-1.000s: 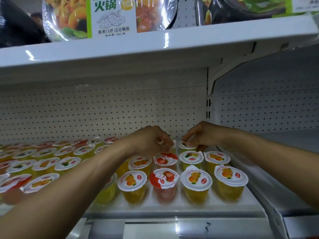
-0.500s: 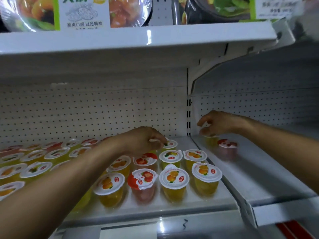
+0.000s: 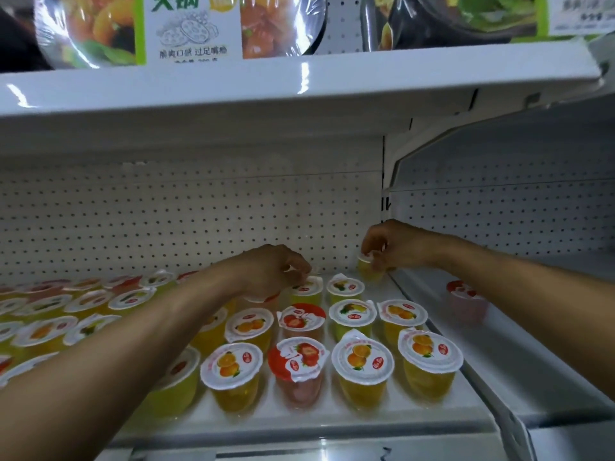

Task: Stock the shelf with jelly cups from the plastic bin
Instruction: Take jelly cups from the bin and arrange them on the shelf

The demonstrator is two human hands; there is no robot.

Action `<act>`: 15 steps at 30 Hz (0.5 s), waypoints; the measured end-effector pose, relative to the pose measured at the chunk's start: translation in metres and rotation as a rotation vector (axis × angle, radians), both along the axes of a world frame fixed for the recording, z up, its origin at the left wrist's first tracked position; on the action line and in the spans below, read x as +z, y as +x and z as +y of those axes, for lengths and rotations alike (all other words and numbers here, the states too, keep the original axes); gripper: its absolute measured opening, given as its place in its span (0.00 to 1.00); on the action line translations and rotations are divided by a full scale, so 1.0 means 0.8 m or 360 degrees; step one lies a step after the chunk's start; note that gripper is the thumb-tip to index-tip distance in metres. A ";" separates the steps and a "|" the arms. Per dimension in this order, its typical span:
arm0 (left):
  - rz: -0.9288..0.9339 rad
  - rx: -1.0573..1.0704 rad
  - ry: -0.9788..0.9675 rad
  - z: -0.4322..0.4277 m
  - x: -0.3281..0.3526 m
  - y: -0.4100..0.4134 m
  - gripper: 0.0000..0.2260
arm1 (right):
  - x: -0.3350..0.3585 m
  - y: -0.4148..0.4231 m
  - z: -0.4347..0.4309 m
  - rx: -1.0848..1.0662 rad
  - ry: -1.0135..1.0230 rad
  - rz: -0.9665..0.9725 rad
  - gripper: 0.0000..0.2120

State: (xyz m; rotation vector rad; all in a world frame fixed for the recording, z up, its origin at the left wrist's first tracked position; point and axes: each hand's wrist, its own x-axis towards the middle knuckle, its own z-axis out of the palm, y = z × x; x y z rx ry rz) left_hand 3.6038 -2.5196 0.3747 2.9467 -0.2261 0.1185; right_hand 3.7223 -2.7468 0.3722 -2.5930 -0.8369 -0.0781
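Several jelly cups (image 3: 362, 364) with white, orange and red lids stand in rows on the white shelf (image 3: 299, 424). My left hand (image 3: 273, 271) reaches to the back row, its fingers curled on the lid of a yellow cup (image 3: 306, 291). At the back right corner my right hand (image 3: 389, 244) pinches the top of a yellow jelly cup (image 3: 366, 269), held just above the shelf. A lone red jelly cup (image 3: 466, 301) stands on the neighbouring shelf to the right. The plastic bin is out of view.
A white pegboard (image 3: 166, 221) backs the shelf. The upper shelf (image 3: 299, 81) overhangs close above and carries hot-pot bowls (image 3: 186, 28). The neighbouring right shelf (image 3: 519, 371) sits slightly higher, with a raised edge between the two.
My right hand has come back from the right shelf to the back corner of the left shelf, holding a yellow cup. My left hand stays at the back row.
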 end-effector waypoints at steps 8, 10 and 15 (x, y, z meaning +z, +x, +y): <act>0.0126 0.0033 0.0002 0.011 -0.010 0.005 0.16 | -0.016 0.025 0.049 0.0252 -0.0071 0.0089 0.11; 0.0133 0.0025 0.0004 0.013 -0.011 0.004 0.16 | -0.015 0.026 0.049 0.0280 -0.0047 0.0107 0.12; 0.0122 -0.0006 -0.0003 0.014 -0.013 0.004 0.16 | -0.020 0.020 0.046 0.0307 0.0000 0.0108 0.11</act>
